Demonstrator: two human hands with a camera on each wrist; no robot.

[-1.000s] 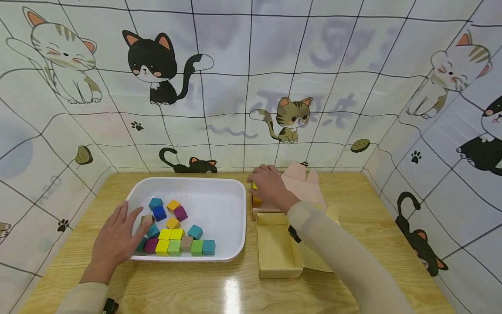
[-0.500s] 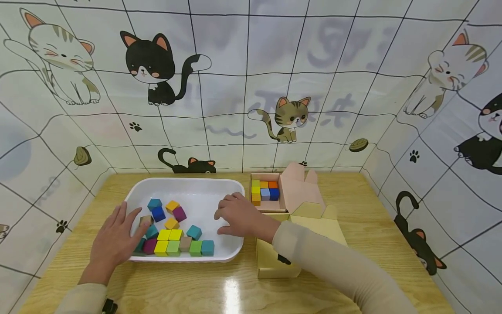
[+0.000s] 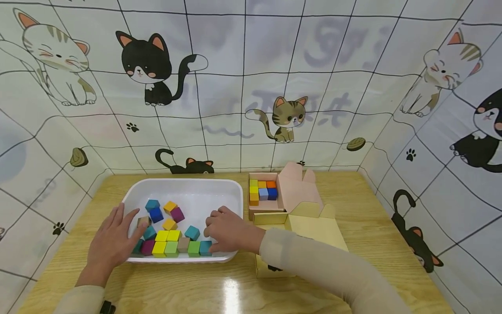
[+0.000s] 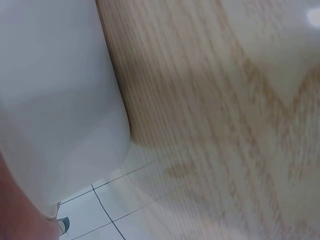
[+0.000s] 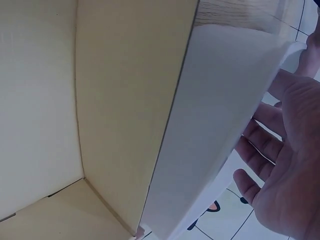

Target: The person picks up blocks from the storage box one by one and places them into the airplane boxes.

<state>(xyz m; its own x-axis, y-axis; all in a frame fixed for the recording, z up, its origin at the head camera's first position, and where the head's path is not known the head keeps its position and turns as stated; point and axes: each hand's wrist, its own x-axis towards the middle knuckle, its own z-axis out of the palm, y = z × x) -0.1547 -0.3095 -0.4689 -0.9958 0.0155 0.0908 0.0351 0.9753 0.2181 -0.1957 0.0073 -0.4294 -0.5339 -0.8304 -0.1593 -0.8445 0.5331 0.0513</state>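
A white tray (image 3: 211, 192) holds several coloured cubes, with a row along its near side. My left hand (image 3: 111, 242) rests over the tray's left edge, fingers spread and relaxed beside a brown cube (image 3: 144, 220); some cubes are partly hidden behind it. My right hand (image 3: 229, 231) reaches over the tray's right side, fingers loosely bent. Its thumb is at the teal cube (image 3: 205, 248) ending the near row; whether they touch, I cannot tell. In the right wrist view, that hand's fingers (image 5: 260, 142) bend over the tray rim, their tips hidden.
Right of the tray, a pink box (image 3: 279, 205) stands with its lid folded back and several cubes inside. Nearer, a yellow box (image 3: 270, 218) has its lid (image 3: 319, 226) folded to the right; my right forearm crosses above it. A cat-patterned sheet (image 3: 223, 96) surrounds the table (image 3: 196, 288).
My right hand has left the pink box, uncovering its cubes, and moved left and down over the tray to the near row's right end. My left hand has stayed in place.
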